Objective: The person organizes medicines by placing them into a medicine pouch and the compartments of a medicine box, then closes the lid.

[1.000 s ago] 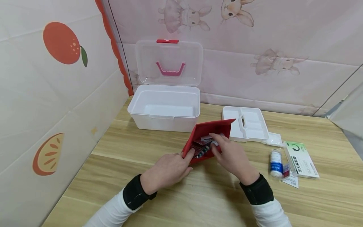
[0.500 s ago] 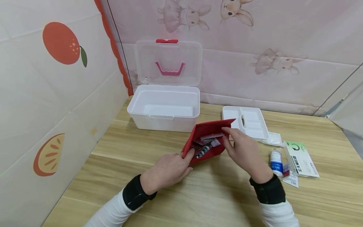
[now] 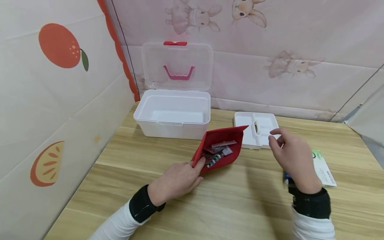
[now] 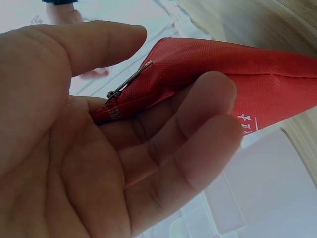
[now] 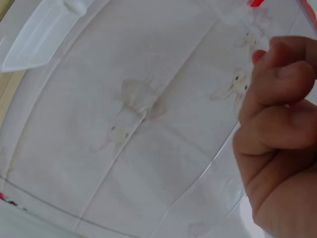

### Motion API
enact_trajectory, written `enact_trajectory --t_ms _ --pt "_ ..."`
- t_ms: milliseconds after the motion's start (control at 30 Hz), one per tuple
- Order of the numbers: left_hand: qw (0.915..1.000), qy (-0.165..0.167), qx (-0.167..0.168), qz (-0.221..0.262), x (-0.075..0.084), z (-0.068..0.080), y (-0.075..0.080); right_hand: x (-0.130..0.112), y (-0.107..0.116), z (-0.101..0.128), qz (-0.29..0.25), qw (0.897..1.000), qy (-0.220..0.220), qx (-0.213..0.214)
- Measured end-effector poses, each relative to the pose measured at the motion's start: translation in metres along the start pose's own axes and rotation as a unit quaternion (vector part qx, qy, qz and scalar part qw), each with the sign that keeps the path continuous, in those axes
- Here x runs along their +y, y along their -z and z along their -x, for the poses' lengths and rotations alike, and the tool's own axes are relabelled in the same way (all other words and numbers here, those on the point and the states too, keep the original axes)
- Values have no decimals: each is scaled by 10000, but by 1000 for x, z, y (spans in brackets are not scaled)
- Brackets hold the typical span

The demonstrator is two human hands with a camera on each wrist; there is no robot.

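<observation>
On the wooden table (image 3: pixel 168 213), near its middle, my left hand (image 3: pixel 177 181) grips the near corner of the red pouch (image 3: pixel 223 146) — fingers curled under the fabric, thumb at the zipper end, as the left wrist view shows. This pouch lies open, its flap raised toward the far side, with blister packs and small sachets (image 3: pixel 216 154) visible inside. My right hand (image 3: pixel 292 158) hangs above the table well to the right of the pouch, holding nothing; its fingers are loosely curled, relaxed. Just beyond it sits the white divided tray (image 3: pixel 258 133), and partly hidden beneath it lie a small blue-labelled bottle (image 3: pixel 285 175) and a green-and-white medicine box (image 3: pixel 324 168). Behind the pouch stands the white storage box (image 3: pixel 174 115) — clear lid (image 3: pixel 177 65) upright, pink handle (image 3: pixel 179 72) showing through it, red latch at the top edge.
</observation>
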State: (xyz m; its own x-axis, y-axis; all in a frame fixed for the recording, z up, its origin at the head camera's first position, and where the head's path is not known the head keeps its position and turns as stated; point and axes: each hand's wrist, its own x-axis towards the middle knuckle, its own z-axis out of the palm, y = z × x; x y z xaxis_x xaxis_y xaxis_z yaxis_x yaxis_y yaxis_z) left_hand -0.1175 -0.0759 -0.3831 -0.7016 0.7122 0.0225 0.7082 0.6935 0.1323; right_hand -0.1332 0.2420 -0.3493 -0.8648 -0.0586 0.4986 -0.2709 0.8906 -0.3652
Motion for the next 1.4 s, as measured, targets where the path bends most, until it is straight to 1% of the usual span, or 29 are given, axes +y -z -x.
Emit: enact_trajectory --t_ms 100,167,200,300,333,400,433,600,700,767,933,1167,1400 --pt "10000 8 -25 -35 0 0 -1 12 7 0 127 9962 -456 -737" --pt "10000 10 -38 -54 0 0 -1 21 8 0 266 9865 -758 -1424" --pt "10000 8 -35 -59 1 0 -1 27 7 0 340 9796 -867 -1779" --pt "9999 6 -57 -83 1 0 -1 43 4 1 607 9489 -1160 -2871" --pt "10000 -5 -44 -81 1 0 -1 49 2 2 653 9392 -1230 -3139" --pt "9999 -12 -51 -86 1 -1 -1 60 -2 3 694 9270 -1306 -3445" --pt "9999 -6 -59 -87 1 0 -1 64 -3 3 711 9233 -1359 -3520" --pt "9999 12 -104 -38 1 0 -1 77 -7 5 767 9167 -1691 -3539" --pt "9999 20 -82 63 1 0 -1 79 -8 5 810 9143 -1917 -3475" --pt "9999 21 -57 103 1 0 -1 80 -8 5 848 9145 -2008 -3408" --pt "9999 22 -39 145 1 0 -1 80 -7 6 956 9114 -2081 -3419" --pt "9997 38 -83 208 1 0 -1 81 -7 6 1002 9017 -2284 -3532" --pt "9998 16 -58 184 0 0 -2 82 -8 5 1032 8923 -2346 -3717"
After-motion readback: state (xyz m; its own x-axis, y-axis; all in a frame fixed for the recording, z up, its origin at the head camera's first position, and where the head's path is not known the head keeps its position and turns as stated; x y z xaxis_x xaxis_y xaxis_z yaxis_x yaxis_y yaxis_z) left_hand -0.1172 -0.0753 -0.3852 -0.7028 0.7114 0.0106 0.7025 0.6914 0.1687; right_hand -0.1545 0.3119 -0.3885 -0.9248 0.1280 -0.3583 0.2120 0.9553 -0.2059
